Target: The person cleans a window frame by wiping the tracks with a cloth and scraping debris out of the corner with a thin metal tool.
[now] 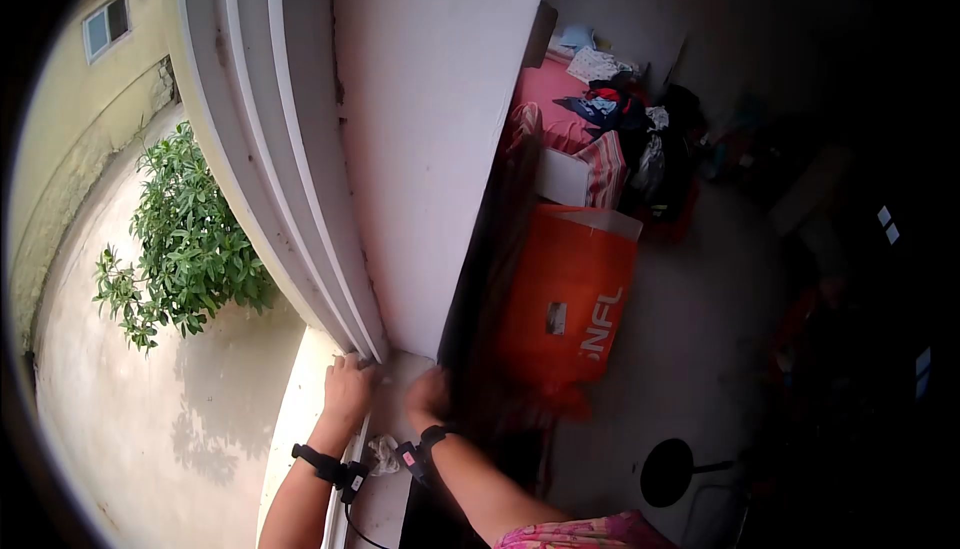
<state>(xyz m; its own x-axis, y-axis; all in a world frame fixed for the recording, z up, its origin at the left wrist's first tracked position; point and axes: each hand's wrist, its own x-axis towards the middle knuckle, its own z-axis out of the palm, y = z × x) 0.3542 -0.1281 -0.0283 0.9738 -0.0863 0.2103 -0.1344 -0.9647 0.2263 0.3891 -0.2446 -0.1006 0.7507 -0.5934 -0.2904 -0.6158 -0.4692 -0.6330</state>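
Note:
My left hand [347,391] is at the lower corner of the window frame [290,164], its fingers curled in where the frame meets the sill [385,504]. Whatever those fingers hold is too small or hidden to name. A short way to the right, my right hand [428,396] is at the sill's inner edge, below the pale window reveal [425,149]. It is smeared by motion and its fingers are hard to see. Between my wrists, a crumpled whitish wad [382,455] lies on the sill. Each wrist wears a black strap with a small device.
Outside at the left are a leafy bush [195,239], paved ground and a yellow wall [120,99]. Inside stand a large orange bag [570,299] and a pink-covered bed [555,104] with heaped clothes [610,104]. A dark round object [667,472] is low at the right.

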